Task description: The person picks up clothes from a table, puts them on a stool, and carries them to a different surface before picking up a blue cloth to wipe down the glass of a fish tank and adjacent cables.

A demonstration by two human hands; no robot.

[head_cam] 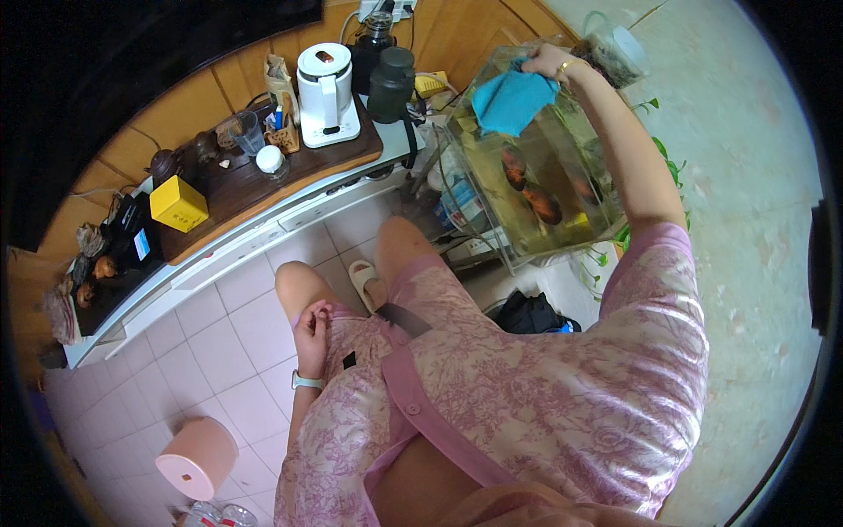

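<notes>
My right hand [548, 63] is stretched out to the far side of a glass fish tank [510, 230], gripping the upper corner of a blue cloth [515, 100]. The cloth hangs down from my fingers at the tank's far end; whether it touches glass or water, I cannot tell. Orange-and-dark fish [541, 203] show in the tank below it. Lowered by my thigh, my left hand [312, 332] is empty, with its fingers loosely bent and partly apart.
A white electric kettle [327, 92], a dark canister [391, 84], a drinking glass [247, 133] and a yellow box [179, 203] stand along the cabinet [329, 168] ahead. Trailing green leaves [666, 155] edge the tank's right side. A pink bin [199, 454] sits on the tiled floor at lower left.
</notes>
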